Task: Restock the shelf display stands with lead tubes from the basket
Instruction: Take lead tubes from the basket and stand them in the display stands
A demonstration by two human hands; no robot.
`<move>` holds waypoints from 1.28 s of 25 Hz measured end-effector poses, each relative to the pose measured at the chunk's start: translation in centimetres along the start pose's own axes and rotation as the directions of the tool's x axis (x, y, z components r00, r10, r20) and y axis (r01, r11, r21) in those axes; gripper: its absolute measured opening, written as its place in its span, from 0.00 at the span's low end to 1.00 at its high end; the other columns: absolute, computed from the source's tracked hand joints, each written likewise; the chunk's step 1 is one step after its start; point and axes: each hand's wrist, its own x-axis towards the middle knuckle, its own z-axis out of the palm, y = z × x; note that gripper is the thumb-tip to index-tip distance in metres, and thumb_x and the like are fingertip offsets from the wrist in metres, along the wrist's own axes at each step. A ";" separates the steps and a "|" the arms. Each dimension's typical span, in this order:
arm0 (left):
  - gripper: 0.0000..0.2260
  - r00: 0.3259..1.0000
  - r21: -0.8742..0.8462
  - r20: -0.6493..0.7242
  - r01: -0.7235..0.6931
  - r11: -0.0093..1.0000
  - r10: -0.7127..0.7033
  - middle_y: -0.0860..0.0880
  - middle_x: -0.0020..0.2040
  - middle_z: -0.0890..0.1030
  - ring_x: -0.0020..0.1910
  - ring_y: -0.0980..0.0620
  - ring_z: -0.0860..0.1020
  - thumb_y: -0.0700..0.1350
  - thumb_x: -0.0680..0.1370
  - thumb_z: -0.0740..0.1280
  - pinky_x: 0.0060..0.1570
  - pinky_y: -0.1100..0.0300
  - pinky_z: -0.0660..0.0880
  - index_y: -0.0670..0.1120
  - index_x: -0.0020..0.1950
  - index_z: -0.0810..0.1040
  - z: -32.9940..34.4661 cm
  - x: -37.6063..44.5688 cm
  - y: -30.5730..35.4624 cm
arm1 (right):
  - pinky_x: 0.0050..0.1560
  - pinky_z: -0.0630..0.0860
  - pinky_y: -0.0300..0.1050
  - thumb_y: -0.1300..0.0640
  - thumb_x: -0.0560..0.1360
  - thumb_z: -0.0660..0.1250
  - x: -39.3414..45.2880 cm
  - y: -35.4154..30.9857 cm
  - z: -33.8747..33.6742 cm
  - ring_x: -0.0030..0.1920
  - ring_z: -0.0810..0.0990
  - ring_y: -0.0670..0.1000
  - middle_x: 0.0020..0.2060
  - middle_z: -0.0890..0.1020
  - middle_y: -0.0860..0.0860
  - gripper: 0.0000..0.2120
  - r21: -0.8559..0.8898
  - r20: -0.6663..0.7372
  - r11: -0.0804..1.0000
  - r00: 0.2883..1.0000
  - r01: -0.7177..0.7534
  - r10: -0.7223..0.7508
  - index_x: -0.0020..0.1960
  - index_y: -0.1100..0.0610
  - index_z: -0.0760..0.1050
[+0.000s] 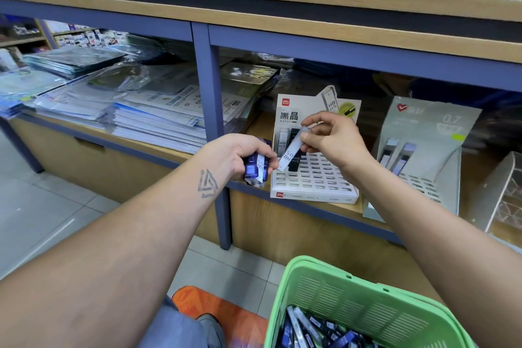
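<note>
In the head view, a single white HB 0.5 lead tube [293, 150] is pinched near its upper end between thumb and fingertips of the right hand [333, 138], the fingers curled closely about it, and it is held tilted just above the slotted tray of the white display stand [312, 178]. Directly behind the pinched tube, a few tubes, white and black, are already seated upright in the back row. To the left of that grip, a small bundle of lead tubes [255, 168], mostly blue with one white, is clutched in the left hand [240, 155], the fingers wrapped round it. The step in hand is judged to be the seating of the single tube in a free slot; it would be done well if the tube were turned upright, its lower end lined up over one opening beside the seated ones, and released only once it has dropped in (a tilted tube is likely to catch on the slot edge). Nothing is seen between the tube and the open slots. To the right of the grip a grey 0.7 display stand [423, 150] holds a few tubes, and a clear rack [505, 195] stands beyond it. Below the hands, the green basket [367, 305] contains many more tubes. Stacked stationery packs [135, 113] lie in the bay to the left.
</note>
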 end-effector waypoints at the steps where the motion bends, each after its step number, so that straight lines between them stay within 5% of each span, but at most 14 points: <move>1: 0.03 1.000 0.010 -0.003 0.006 1.000 -0.005 0.40 0.32 0.82 0.25 0.50 0.80 0.32 0.80 0.66 0.28 0.59 0.80 0.35 0.46 0.76 -0.1 0.1 0.0 | 0.47 0.85 0.50 0.68 0.76 0.71 0.1 0.0 0.2 0.42 0.87 0.58 0.39 0.86 0.59 0.08 -0.004 0.007 1.000 1.000 0.003 -0.003 0.53 0.58 0.80; 6: 0.05 0.999 -0.010 0.030 -0.030 1.000 0.030 0.40 0.38 0.82 0.28 0.51 0.82 0.33 0.78 0.68 0.29 0.59 0.81 0.35 0.53 0.78 -0.4 0.4 -0.1 | 0.52 0.84 0.55 0.64 0.78 0.69 0.4 -0.4 0.8 0.48 0.85 0.58 0.46 0.85 0.54 0.11 -0.024 0.030 0.998 0.998 0.058 -0.057 0.56 0.52 0.84; 9: 0.04 0.991 -0.136 0.067 -0.106 0.985 0.116 0.42 0.40 0.82 0.33 0.51 0.82 0.33 0.78 0.69 0.33 0.59 0.81 0.36 0.52 0.79 -0.3 0.3 0.4 | 0.43 0.85 0.50 0.64 0.80 0.67 -0.1 -1.0 1.2 0.42 0.86 0.56 0.47 0.84 0.54 0.16 -0.054 0.187 0.997 0.981 0.063 -0.052 0.66 0.53 0.77; 14: 0.02 0.990 -0.155 0.057 -0.119 0.981 0.129 0.41 0.38 0.81 0.35 0.50 0.80 0.32 0.77 0.69 0.34 0.59 0.81 0.37 0.49 0.78 0.1 -0.5 0.4 | 0.38 0.83 0.45 0.64 0.74 0.75 -0.3 -1.4 1.5 0.38 0.86 0.55 0.41 0.87 0.57 0.14 -0.093 0.291 0.995 0.957 0.040 -0.012 0.56 0.61 0.74; 20: 0.03 0.990 -0.293 -0.079 -0.134 0.947 0.115 0.40 0.30 0.80 0.25 0.51 0.79 0.30 0.78 0.66 0.28 0.61 0.79 0.36 0.48 0.75 -0.4 0.4 0.3 | 0.48 0.84 0.45 0.68 0.73 0.75 0.8 0.0 0.5 0.47 0.86 0.57 0.48 0.84 0.60 0.07 0.133 0.003 0.989 0.998 -0.070 0.070 0.49 0.60 0.82; 23: 0.06 0.995 -0.226 -0.079 -0.070 0.972 0.054 0.41 0.32 0.80 0.30 0.50 0.79 0.31 0.79 0.66 0.28 0.61 0.79 0.37 0.43 0.74 -0.4 0.5 -0.1 | 0.56 0.81 0.45 0.65 0.77 0.71 1.8 0.4 0.7 0.54 0.82 0.51 0.54 0.83 0.50 0.12 -0.200 -0.087 0.976 0.991 0.083 -0.103 0.57 0.52 0.83; 25: 0.08 0.997 -0.193 -0.071 -0.032 0.981 0.018 0.42 0.29 0.79 0.31 0.50 0.78 0.33 0.79 0.66 0.27 0.61 0.78 0.38 0.40 0.73 -0.4 0.5 -0.2 | 0.54 0.78 0.44 0.63 0.77 0.71 2.1 0.1 1.4 0.53 0.79 0.49 0.52 0.81 0.48 0.14 -0.478 -0.002 0.853 0.971 0.210 -0.240 0.61 0.52 0.80; 32: 0.08 0.998 -0.168 -0.059 0.000 0.986 -0.010 0.42 0.28 0.79 0.29 0.50 0.78 0.34 0.79 0.68 0.28 0.61 0.79 0.38 0.40 0.74 -0.5 0.4 -0.1 | 0.51 0.81 0.55 0.61 0.76 0.72 3.4 1.2 4.3 0.51 0.82 0.56 0.49 0.85 0.53 0.08 -0.656 0.099 0.697 0.949 0.289 -0.300 0.52 0.51 0.83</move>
